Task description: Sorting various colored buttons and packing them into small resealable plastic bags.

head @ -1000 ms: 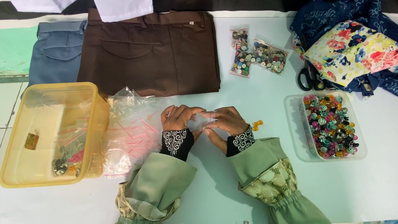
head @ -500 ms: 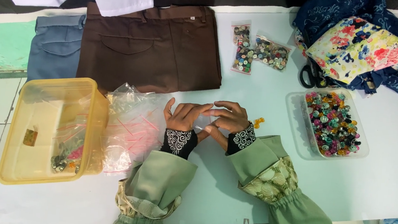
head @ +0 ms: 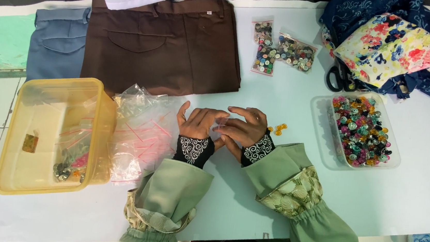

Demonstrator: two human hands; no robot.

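Since the earlier frame the hands shifted slightly left. Left hand (head: 197,123) and right hand (head: 243,128) jointly pinch a small clear bag (head: 223,128) just above the worktop (head: 279,95). Risk: loose grip spills yellow buttons (head: 278,127) lying just beside.

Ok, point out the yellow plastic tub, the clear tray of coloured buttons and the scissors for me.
yellow plastic tub (head: 103,110), head view, on its right-hand wall.
clear tray of coloured buttons (head: 322,126), head view, on the bare left wall of the tray.
scissors (head: 336,78), head view, on the black handle loops.
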